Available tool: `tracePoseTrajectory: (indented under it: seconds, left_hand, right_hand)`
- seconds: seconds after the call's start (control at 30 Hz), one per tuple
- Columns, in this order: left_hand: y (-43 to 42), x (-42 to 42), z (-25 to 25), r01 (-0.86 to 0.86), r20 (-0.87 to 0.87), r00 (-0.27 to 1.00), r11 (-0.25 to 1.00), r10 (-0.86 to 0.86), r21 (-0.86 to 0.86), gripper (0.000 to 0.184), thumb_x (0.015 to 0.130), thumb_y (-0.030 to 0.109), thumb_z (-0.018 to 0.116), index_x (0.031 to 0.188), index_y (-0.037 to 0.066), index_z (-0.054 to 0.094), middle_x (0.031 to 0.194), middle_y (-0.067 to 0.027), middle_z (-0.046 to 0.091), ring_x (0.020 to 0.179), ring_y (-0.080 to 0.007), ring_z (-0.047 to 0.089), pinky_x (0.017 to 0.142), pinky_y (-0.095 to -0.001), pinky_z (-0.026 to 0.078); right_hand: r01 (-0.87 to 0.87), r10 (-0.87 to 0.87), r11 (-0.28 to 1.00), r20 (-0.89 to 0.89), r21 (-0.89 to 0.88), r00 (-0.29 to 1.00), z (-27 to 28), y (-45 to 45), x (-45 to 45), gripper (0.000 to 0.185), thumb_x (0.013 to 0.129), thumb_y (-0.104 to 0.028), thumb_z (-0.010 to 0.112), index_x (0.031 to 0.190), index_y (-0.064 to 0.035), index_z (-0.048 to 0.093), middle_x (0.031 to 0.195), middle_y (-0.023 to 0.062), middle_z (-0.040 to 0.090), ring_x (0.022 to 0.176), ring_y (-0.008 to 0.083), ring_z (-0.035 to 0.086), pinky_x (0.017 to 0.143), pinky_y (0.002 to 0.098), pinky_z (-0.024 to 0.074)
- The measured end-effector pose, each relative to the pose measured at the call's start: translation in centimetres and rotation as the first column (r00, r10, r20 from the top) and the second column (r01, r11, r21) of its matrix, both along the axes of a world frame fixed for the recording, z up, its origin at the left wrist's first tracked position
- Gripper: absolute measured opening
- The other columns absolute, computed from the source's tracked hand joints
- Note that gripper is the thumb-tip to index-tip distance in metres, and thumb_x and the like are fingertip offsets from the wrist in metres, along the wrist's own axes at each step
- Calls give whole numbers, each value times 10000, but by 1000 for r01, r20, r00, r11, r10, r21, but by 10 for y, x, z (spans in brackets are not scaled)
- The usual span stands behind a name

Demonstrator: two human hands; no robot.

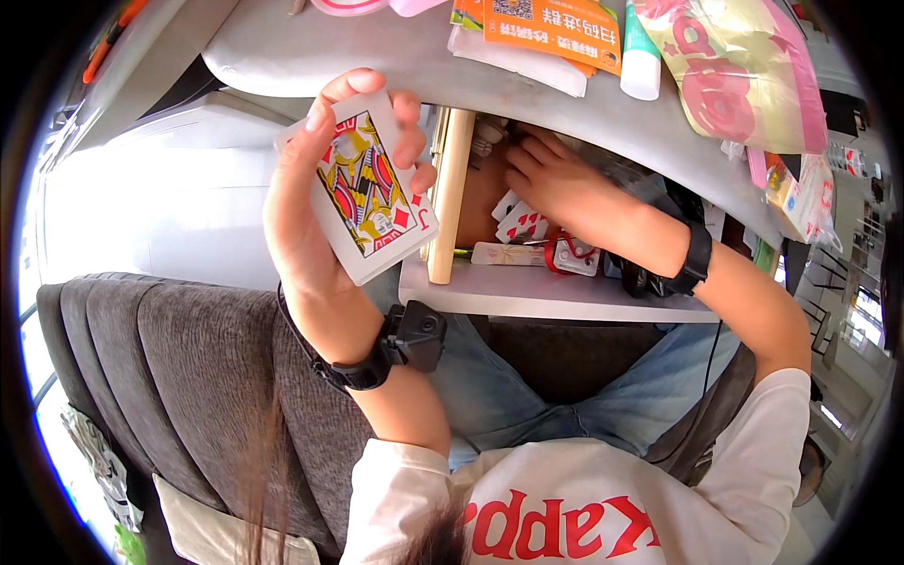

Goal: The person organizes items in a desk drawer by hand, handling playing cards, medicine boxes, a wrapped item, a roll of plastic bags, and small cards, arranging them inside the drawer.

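Note:
My left hand [306, 207] is closed around a deck of playing cards [369, 184], tilted, with the jack of diamonds facing up. It is raised beside the wooden side of an open drawer [556, 299]. Inside the drawer, my right hand [556, 179] reaches toward the back with its fingers apart and slightly bent; the fingertips are partly hidden. Under and beside it lie loose playing cards [521, 224], one showing red hearts. Nearer the drawer front are a red cord [551, 256], a blister pack [576, 256] and a pale flat strip [508, 254].
A grey tabletop [311, 61] extends above the drawer, bearing orange leaflets [556, 33], a white-capped tube [642, 71] and a pink-yellow plastic bag [739, 75]. Dark ribbed sofa cushions [207, 377] are at left. A thin black cable [708, 377] hangs by my right leg.

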State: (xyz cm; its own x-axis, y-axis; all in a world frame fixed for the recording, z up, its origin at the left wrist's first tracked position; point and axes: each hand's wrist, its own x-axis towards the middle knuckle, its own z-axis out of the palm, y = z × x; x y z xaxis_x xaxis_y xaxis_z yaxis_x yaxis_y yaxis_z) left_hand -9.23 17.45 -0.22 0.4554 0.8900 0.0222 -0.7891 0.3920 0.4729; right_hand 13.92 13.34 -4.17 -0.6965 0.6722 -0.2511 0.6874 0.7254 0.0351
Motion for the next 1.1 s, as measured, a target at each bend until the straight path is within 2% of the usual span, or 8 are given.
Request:
tracePoseTrajectory:
  seconds: [0.23, 0.3, 0.5, 0.6, 0.7, 0.9, 1.0, 1.1]
  left_hand:
    - [0, -2, 0, -24, -23, 999, 999, 23, -32, 316, 902, 262, 451, 1092, 15, 506, 926, -135, 550, 726, -159, 500, 601, -279, 437]
    - [-2, 0, 1, -42, -32, 999, 998, 41, -47, 311, 889, 257, 481, 1080, 14, 515, 910, -127, 560, 719, -156, 506, 604, -281, 440]
    - [-2, 0, 0, -36, -59, 998, 999, 35, -9, 364, 901, 270, 412, 1149, 8, 457, 980, -142, 487, 740, -144, 451, 607, -273, 421]
    - [-1, -1, 0, -34, -69, 997, 999, 33, -3, 363, 900, 271, 413, 1149, 10, 458, 980, -141, 488, 734, -141, 453, 607, -267, 422]
    - [-1, -1, 1, -35, -83, 996, 999, 35, 6, 363, 899, 272, 414, 1147, 11, 459, 979, -140, 487, 733, -138, 454, 607, -264, 423]
    - [-1, -2, 2, -30, -104, 994, 999, 31, 13, 365, 902, 281, 408, 1145, 14, 460, 978, -139, 484, 736, -134, 453, 609, -261, 423]
    - [0, -4, 1, -37, -93, 995, 999, 39, 15, 366, 903, 282, 405, 1148, 15, 462, 980, -139, 482, 736, -132, 452, 608, -259, 422]
    - [-1, -5, 0, -45, -101, 994, 999, 46, 14, 370, 904, 283, 404, 1149, 13, 469, 983, -140, 482, 737, -132, 452, 607, -257, 423]
  right_hand:
    - [-41, 30, 998, -214, -48, 976, 20, -13, 15, 201, 667, -73, 546, 863, -31, 526, 919, 85, 549, 933, 238, 514, 872, 328, 422]
    - [-30, 13, 997, -236, -66, 972, 27, -17, 22, 199, 666, -74, 544, 859, -33, 520, 882, 75, 542, 914, 234, 514, 860, 328, 428]
    - [-33, 26, 999, -399, -10, 917, 27, -21, 27, 163, 623, -44, 580, 772, -24, 519, 863, 64, 558, 884, 231, 533, 843, 354, 458]
    - [-29, 36, 999, -412, 24, 910, 28, -20, 28, 149, 642, -45, 569, 783, -22, 526, 868, 73, 563, 888, 231, 539, 847, 351, 457]
    - [43, -33, 999, -306, 25, 951, 26, -20, 25, 135, 658, -53, 557, 789, -25, 543, 877, 79, 573, 895, 227, 549, 849, 342, 455]
    - [-1, 13, 997, -161, 76, 987, 14, -17, 25, 123, 666, -63, 545, 785, -38, 561, 865, 73, 582, 893, 226, 555, 854, 335, 450]
    - [8, 19, 996, -295, 90, 955, 27, -15, 20, 148, 664, -67, 553, 807, -37, 580, 896, 82, 595, 908, 239, 560, 846, 342, 456]
    - [106, -102, 994, -484, -20, 869, 38, -18, 18, 183, 666, -54, 577, 845, -24, 600, 934, 101, 617, 907, 262, 581, 813, 348, 474]
